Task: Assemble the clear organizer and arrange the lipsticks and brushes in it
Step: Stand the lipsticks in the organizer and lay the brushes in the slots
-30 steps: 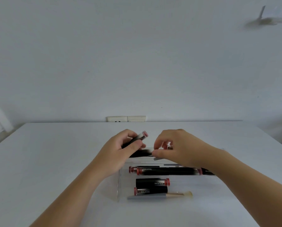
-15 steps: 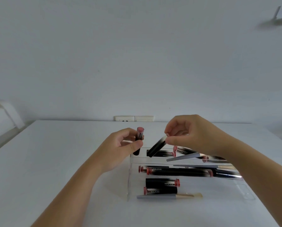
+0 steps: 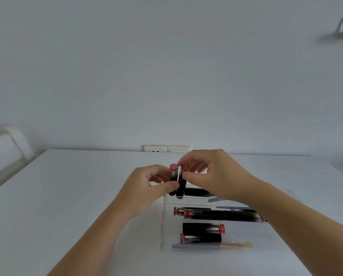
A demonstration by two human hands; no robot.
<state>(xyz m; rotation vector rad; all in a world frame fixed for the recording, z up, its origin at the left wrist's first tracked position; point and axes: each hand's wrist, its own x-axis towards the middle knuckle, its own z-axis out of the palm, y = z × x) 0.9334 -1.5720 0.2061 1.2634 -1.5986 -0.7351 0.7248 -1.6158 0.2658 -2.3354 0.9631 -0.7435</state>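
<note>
White table [image 3: 67, 196], 2 upright lipsticks [image 3: 176, 180] between hands [image 3: 186, 184]

organizer [image 3: 164, 226] on table [image 3: 67, 196] | lipsticks [image 3: 203, 229] lying inside | brush [image 3: 210, 245] at near edge

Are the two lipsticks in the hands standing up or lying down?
Standing up. Both lipsticks point pink ends upward, side by side.
</note>
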